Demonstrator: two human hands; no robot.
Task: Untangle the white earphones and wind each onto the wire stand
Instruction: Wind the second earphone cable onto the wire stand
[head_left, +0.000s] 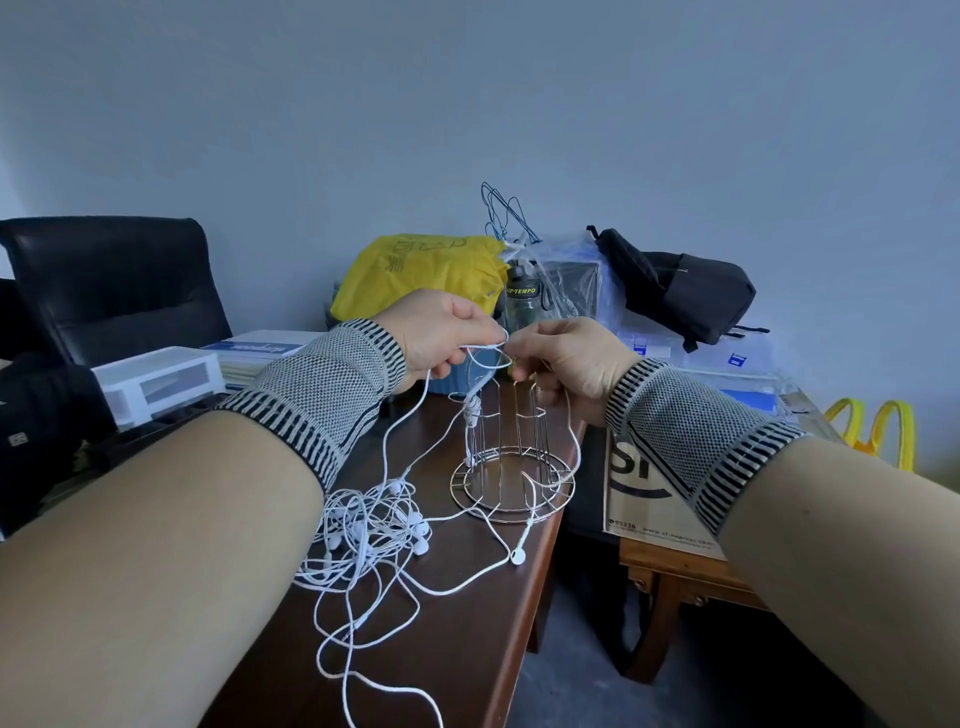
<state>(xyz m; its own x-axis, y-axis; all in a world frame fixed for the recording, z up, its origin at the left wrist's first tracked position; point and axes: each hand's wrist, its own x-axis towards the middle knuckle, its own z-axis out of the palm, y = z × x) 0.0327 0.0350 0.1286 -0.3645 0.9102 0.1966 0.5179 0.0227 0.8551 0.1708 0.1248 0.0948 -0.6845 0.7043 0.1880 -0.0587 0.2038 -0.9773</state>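
1. Both hands are raised just above the top of the wire stand (511, 457). The left hand (441, 338) has its fingers curled and pinches a white cord (485, 345); the right hand (566, 358) meets it fingertip to fingertip and seems to pinch the same cord, though its fingertips are partly hidden. A small loop hangs between them — probably held open so it can be dropped over one of the stand's upright prongs.

2. Directly under the left hand's fingers, a short length is already wound round one prong (471, 415), so this looks like the winding stage for one earphone, early in the task.

3. From the pinch the cord trails down under the left wrist to the tangled pile of earphones (374, 525), which lies on the dark wooden table (467, 649) below the left forearm. One loose earbud (518, 557) rests nearer the person, just in front of the stand's base.

4. The pile is what may hinder things: the held cord runs back into it, so pulling could drag the knot along or tip the light stand.

5. Beyond the hands sit a yellow bag (415, 275), a dark bottle (522, 306) and a black backpack (680, 291) — well apart from the work.
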